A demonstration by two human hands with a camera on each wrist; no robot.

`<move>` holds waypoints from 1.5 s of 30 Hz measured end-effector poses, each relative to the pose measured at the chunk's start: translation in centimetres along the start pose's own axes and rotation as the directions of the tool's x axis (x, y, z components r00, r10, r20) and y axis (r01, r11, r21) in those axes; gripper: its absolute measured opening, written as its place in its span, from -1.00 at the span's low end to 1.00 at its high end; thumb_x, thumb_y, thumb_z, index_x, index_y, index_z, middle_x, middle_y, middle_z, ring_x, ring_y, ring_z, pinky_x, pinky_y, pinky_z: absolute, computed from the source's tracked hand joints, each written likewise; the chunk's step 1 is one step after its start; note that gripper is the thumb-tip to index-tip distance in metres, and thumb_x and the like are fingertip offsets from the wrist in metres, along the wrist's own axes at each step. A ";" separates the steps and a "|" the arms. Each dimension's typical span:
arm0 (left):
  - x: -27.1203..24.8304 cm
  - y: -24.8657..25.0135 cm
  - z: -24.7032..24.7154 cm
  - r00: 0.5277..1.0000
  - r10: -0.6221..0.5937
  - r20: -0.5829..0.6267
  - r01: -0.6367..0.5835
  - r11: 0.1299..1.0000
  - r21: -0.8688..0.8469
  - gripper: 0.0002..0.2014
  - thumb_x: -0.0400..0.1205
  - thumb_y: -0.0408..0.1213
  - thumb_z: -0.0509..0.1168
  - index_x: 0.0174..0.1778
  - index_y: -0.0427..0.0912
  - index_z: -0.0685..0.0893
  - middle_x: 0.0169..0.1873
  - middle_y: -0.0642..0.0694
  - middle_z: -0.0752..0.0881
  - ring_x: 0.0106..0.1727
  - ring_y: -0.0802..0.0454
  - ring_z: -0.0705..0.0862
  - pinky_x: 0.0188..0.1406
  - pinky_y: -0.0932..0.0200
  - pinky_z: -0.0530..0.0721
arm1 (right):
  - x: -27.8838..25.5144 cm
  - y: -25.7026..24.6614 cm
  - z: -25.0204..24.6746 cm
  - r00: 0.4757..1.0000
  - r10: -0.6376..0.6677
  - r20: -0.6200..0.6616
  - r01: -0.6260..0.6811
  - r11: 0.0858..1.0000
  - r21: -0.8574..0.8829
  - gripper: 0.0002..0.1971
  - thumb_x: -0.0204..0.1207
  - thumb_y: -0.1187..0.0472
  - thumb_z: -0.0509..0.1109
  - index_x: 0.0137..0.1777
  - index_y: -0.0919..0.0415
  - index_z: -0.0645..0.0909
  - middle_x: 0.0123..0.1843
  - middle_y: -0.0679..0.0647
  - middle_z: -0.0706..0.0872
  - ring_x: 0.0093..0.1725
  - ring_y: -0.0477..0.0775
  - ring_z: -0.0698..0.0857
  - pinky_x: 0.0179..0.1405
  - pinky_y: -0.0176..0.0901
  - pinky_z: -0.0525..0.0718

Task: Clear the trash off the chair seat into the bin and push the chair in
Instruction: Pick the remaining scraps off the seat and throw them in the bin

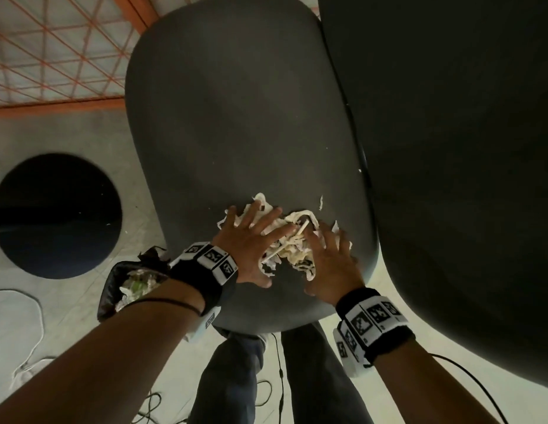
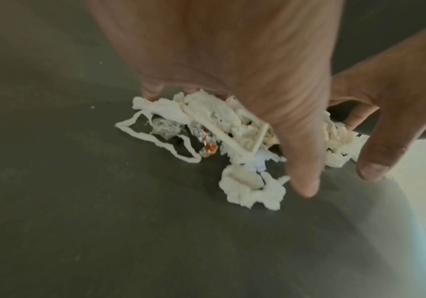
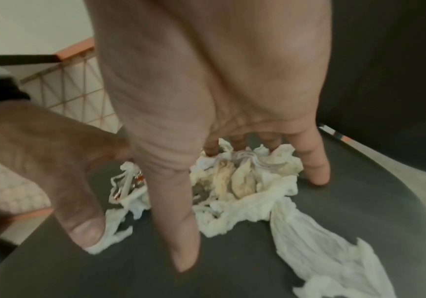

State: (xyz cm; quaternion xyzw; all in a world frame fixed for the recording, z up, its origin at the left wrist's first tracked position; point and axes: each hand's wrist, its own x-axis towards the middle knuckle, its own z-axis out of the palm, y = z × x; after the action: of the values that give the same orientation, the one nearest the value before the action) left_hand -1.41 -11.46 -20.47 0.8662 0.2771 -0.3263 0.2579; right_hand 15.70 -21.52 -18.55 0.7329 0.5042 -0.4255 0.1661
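Observation:
A pile of crumpled white tissue trash [image 1: 297, 252] with a pale wooden stick [image 1: 285, 243] in it lies near the front edge of the dark grey chair seat [image 1: 236, 133]. My left hand [image 1: 251, 237] lies spread on the pile's left side, fingers straight. From the right, my right hand [image 1: 327, 255] covers the other side, fingertips down on the tissue. In the left wrist view my left hand [image 2: 245, 80] rests its fingers on the trash [image 2: 207, 113]. Under my right hand [image 3: 219, 100] the tissue [image 3: 245, 181] bunches up. A long torn strip [image 3: 321, 242] trails toward the seat edge.
A bin lined with a black bag [image 1: 129, 286], trash inside, stands on the floor left of the seat, below my left forearm. The chair backrest [image 1: 450, 148] rises on the right. Small paper scraps [image 1: 321, 201] lie on the seat. A round black base [image 1: 55, 215] and cables [image 1: 31, 332] are on the floor.

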 end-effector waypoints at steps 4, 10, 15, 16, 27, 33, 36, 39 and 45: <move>-0.3 0.5 0.9 0.993 -0.118 -0.001 0.117 0.989 -0.093 0.19 0.30 0.14 0.53 0.59 0.41 -0.26 0.68 0.12 -0.34 0.68 -0.34 -0.30 0.48 -0.60 0.15 | 0.0 0.2 0.5 0.989 0.018 -0.150 -0.015 1.000 0.017 0.05 0.38 0.25 0.56 0.66 -0.23 -0.09 0.67 0.02 0.08 0.60 0.31 0.15 0.29 0.30 0.62; -0.7 2.2 1.2 0.973 -0.207 -0.098 0.169 0.937 -0.306 -0.14 0.48 -0.25 0.46 0.60 0.28 0.15 0.61 -0.01 0.08 0.52 -0.26 0.22 0.25 -0.18 0.65 | 1.1 -0.2 0.8 0.977 0.026 -0.210 0.010 0.986 0.168 -0.25 0.42 0.41 0.42 0.56 -0.14 0.34 0.52 0.07 0.31 0.40 0.26 0.44 0.24 0.14 0.67; 0.4 3.4 1.0 0.945 -0.303 -0.120 0.191 0.813 -0.550 -0.46 0.58 -0.30 0.33 0.49 -0.03 0.40 0.42 -0.18 0.33 0.26 -0.27 0.57 0.09 -0.09 0.62 | 2.5 -1.8 0.8 0.979 0.046 -0.198 0.065 0.851 0.520 -0.34 0.37 0.41 0.49 0.48 0.04 0.50 0.36 0.09 0.40 0.21 0.06 0.57 0.25 -0.37 0.52; 0.7 3.6 1.0 0.936 -0.325 -0.133 0.192 0.792 -0.579 -0.54 0.59 -0.29 0.31 0.43 -0.07 0.45 0.37 -0.18 0.38 0.20 -0.27 0.62 0.03 -0.06 0.60 | 2.8 -2.4 0.7 0.987 0.035 -0.160 0.068 0.802 0.593 -0.36 0.36 0.40 0.51 0.45 0.03 0.52 0.34 0.06 0.41 0.15 -0.03 0.57 0.15 -0.50 0.50; 1.1 5.4 -0.7 0.928 -0.303 -0.218 0.104 0.770 -0.629 -0.35 0.56 -0.41 0.29 0.60 -0.14 0.31 0.42 -0.18 0.45 0.32 -0.22 0.58 0.20 -0.01 0.58 | 1.6 -2.7 -2.1 0.952 -0.270 0.144 -0.186 -0.139 0.973 -0.56 0.43 0.34 0.33 0.34 0.33 0.51 0.06 0.34 0.70 0.03 0.21 0.72 -0.08 -0.01 0.72; 0.4 5.8 -0.6 0.901 -0.308 -0.305 -0.034 0.651 -0.758 -0.30 0.45 -0.36 0.34 0.55 -0.01 0.36 0.37 -0.11 0.47 0.32 -0.16 0.58 0.23 -0.14 0.65 | 1.7 -2.8 -1.4 0.980 -0.143 0.142 -0.181 -0.309 0.934 -0.56 0.67 0.17 0.25 0.49 0.33 0.46 0.45 0.42 0.57 0.44 0.36 0.59 0.48 0.24 0.51; -0.7 6.2 -1.1 0.883 -0.311 -0.351 -0.169 0.487 -0.857 -0.28 0.36 -0.40 0.26 0.48 0.09 0.37 0.36 -0.04 0.47 0.33 -0.08 0.55 0.27 -0.12 0.63 | 1.4 -2.5 -1.4 0.984 -0.100 0.149 -0.177 -0.381 0.907 -0.56 0.69 0.18 0.14 0.47 0.43 0.47 0.24 0.36 0.69 0.19 0.23 0.72 0.20 0.02 0.69; -1.4 6.8 -1.1 0.864 -0.317 -0.391 -0.252 0.399 -0.882 -0.32 0.41 -0.46 0.12 0.52 -0.02 0.37 0.40 -0.05 0.52 0.39 -0.02 0.54 0.37 -0.06 0.59 | 1.5 -2.4 -1.7 0.982 -0.135 0.133 -0.176 -0.395 0.901 -0.59 0.65 0.24 0.10 0.38 0.48 0.52 0.06 0.30 0.70 0.02 0.16 0.73 0.00 -0.07 0.73; -1.6 5.7 -1.5 0.846 -0.370 -0.384 -0.236 0.386 -0.892 -0.55 0.66 -0.50 0.11 0.43 -0.04 0.54 0.18 -0.04 0.75 0.14 0.23 0.70 0.18 0.37 0.64 | 1.2 -1.6 -2.5 0.958 -0.254 0.136 -0.209 -0.288 0.934 -0.68 0.49 0.31 0.06 -0.05 0.32 0.67 -0.16 0.20 0.76 -0.13 0.13 0.74 -0.07 0.01 0.69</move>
State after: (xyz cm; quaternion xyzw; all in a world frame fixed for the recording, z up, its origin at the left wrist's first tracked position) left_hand 1.91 -15.08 -16.80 0.6160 0.5058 0.1233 0.5912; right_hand 15.61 -18.42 -17.77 0.4861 -0.0593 -0.7599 -0.4274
